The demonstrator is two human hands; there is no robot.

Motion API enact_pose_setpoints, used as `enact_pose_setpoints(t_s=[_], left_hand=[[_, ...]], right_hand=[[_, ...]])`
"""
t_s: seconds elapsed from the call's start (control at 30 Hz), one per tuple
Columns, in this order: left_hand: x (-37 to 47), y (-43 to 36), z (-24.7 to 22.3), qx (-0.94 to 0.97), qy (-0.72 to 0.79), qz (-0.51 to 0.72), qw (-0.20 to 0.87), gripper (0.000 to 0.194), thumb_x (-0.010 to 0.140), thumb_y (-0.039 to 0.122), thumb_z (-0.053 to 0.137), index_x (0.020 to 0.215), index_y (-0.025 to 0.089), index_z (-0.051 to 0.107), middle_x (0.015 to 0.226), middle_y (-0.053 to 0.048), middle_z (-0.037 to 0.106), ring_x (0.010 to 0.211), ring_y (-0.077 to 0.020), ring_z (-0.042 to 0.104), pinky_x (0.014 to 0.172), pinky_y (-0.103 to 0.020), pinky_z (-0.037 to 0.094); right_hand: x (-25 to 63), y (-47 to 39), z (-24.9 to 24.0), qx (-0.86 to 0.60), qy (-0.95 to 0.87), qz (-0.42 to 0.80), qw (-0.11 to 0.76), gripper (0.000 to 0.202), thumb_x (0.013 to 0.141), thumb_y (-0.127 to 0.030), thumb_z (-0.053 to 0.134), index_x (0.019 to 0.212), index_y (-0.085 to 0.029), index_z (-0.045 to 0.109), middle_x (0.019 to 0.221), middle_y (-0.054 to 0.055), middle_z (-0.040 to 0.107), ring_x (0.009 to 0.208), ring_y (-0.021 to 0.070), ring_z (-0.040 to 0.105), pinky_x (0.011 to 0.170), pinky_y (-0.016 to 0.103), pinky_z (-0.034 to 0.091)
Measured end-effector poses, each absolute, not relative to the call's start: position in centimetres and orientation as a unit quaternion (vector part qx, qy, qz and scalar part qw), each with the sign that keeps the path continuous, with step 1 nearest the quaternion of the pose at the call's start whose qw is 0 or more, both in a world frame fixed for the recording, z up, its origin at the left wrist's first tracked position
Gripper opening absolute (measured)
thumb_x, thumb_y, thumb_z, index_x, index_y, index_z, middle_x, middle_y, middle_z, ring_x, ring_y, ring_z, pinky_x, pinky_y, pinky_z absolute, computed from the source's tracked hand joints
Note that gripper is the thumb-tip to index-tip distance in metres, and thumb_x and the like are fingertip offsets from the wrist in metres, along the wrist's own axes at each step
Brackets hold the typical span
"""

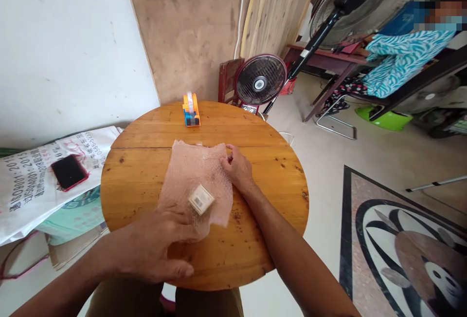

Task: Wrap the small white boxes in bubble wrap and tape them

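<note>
A pinkish sheet of bubble wrap [197, 166] lies spread on the round wooden table [270, 137]. On its lower part rests a small cream-coloured box [201, 199] with a printed label, set at an angle. My right hand [238, 167] is at the sheet's upper right edge, thumb and fingers closed on it. Over the sheet's lower left corner is my left hand [160, 241], somewhat blurred, fingers apart and holding nothing; whether it touches the wrap I cannot tell. Toward the far edge stands an orange and blue tape dispenser [191, 110] with a roll of tape.
A phone [69, 172] in a red case lies on white printed sacks [25, 195] left of the table. Beyond the table stand a small fan [260, 83] and a wooden chair [229, 78]. A person [397, 59] sits at a desk on the right.
</note>
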State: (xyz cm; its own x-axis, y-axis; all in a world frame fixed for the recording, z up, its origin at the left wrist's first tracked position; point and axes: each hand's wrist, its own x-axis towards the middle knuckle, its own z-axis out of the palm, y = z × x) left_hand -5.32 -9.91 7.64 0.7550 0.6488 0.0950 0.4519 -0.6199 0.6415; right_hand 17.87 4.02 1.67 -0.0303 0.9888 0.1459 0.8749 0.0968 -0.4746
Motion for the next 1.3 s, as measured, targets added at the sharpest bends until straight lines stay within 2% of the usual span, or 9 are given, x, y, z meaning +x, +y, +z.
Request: enact_pose_setpoints(t_s=[0.13,0.43,0.53,0.7,0.8,0.93,1.03,1.17,1.3], left_hand=[[-5.2,-9.9,6.0,0.89,0.348,0.116,0.271,0.016,0.084,0.033,0.063,0.094,0.024,0.071,0.094,-0.005,0.069,0.092,-0.0245,0.062,0.086,-0.036,0.046],[-5.2,-8.4,4.9,0.822,0.478,0.191,0.244,0.019,0.089,0.033,0.054,0.084,0.022,0.068,0.082,-0.004,0.065,0.078,-0.0202,0.061,0.071,-0.031,0.045],[-4.1,-8.0,5.2,0.798,0.521,0.231,0.197,0.021,0.086,0.038,0.059,0.1,0.023,0.066,0.095,-0.005,0.065,0.086,-0.0217,0.062,0.074,-0.032,0.047],[-1.6,-7.1,3.9,0.796,0.531,0.223,0.185,0.063,0.076,0.036,0.07,0.134,0.025,0.049,0.116,-0.011,0.064,0.111,-0.0327,0.059,0.089,-0.042,0.047],[-1.5,-6.7,3.4,0.754,0.558,0.25,0.239,0.068,0.075,0.032,0.068,0.138,0.024,0.045,0.114,-0.01,0.066,0.102,-0.0304,0.063,0.085,-0.04,0.048],[-2.8,-5.9,4.5,0.63,0.577,0.334,0.399,0.077,0.069,0.028,0.067,0.141,0.022,0.041,0.096,-0.003,0.067,0.076,-0.0199,0.063,0.07,-0.032,0.047],[-3.5,-5.2,5.4,0.515,0.551,0.412,0.512,0.079,0.063,0.031,0.071,0.135,0.018,0.043,0.085,0.0,0.066,0.075,-0.0177,0.062,0.068,-0.028,0.046],[-3.4,-4.3,5.5,0.374,0.509,0.473,0.614,0.066,0.057,0.028,0.072,0.119,0.018,0.054,0.082,0.001,0.066,0.072,-0.0151,0.061,0.064,-0.025,0.045],[-2.5,-3.2,4.8,0.313,0.473,0.498,0.656,0.047,0.056,0.024,0.069,0.101,0.018,0.061,0.085,0.0,0.067,0.073,-0.014,0.061,0.064,-0.024,0.045]], right_hand=[[17.8,4.0,1.7,-0.666,-0.704,0.125,0.213,0.049,0.086,-0.027,0.055,0.135,-0.021,0.051,0.09,0.003,0.073,0.085,0.0227,0.066,0.074,0.03,0.045],[17.8,4.1,1.4,-0.655,-0.712,0.122,0.221,0.048,0.085,-0.029,0.055,0.133,-0.02,0.052,0.087,0.003,0.072,0.082,0.0228,0.065,0.072,0.031,0.045],[17.9,4.2,1.4,-0.649,-0.717,0.124,0.221,0.049,0.085,-0.028,0.055,0.133,-0.02,0.052,0.087,0.003,0.072,0.081,0.0229,0.065,0.071,0.031,0.045],[17.9,4.0,1.5,-0.644,-0.721,0.121,0.225,0.05,0.084,-0.028,0.054,0.134,-0.02,0.052,0.088,0.003,0.073,0.083,0.0232,0.065,0.073,0.031,0.045],[17.9,3.9,1.6,-0.645,-0.721,0.124,0.22,0.051,0.084,-0.028,0.054,0.134,-0.02,0.052,0.088,0.004,0.073,0.082,0.0229,0.065,0.073,0.031,0.045],[17.9,4.0,1.7,-0.646,-0.722,0.129,0.211,0.049,0.085,-0.026,0.053,0.134,-0.021,0.052,0.089,0.004,0.073,0.084,0.0228,0.065,0.074,0.031,0.045],[17.8,4.0,1.7,-0.645,-0.722,0.131,0.212,0.049,0.086,-0.026,0.052,0.134,-0.021,0.052,0.091,0.004,0.073,0.086,0.0231,0.065,0.076,0.032,0.045],[17.8,4.0,1.6,-0.645,-0.722,0.127,0.217,0.05,0.086,-0.025,0.052,0.135,-0.02,0.051,0.094,0.005,0.074,0.088,0.0235,0.065,0.077,0.032,0.045],[17.9,3.8,1.7,-0.65,-0.72,0.119,0.214,0.049,0.086,-0.026,0.051,0.135,-0.021,0.051,0.093,0.005,0.073,0.087,0.0236,0.066,0.076,0.032,0.045]])
